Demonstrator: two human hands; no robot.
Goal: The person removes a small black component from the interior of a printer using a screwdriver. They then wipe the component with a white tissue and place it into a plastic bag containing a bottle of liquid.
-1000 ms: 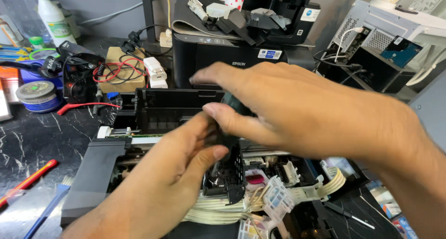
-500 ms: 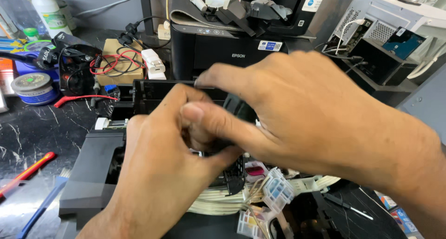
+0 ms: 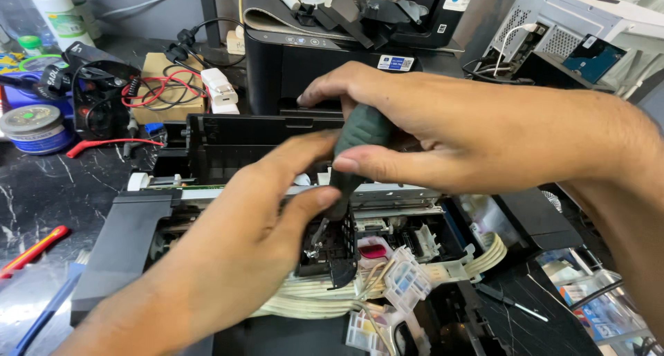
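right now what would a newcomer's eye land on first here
Two bare hands meet at centre: the right hand grips a dark green-handled screwdriver, its tip down at the black carriage of an opened black printer. The left hand steadies beside the shaft. Pale ribbon tubes spill out in front.

screwdriver (image 3: 360, 143) tip hidden behind left hand (image 3: 263, 224), forearms cut off (bottom, right edges), hands motion-blurred
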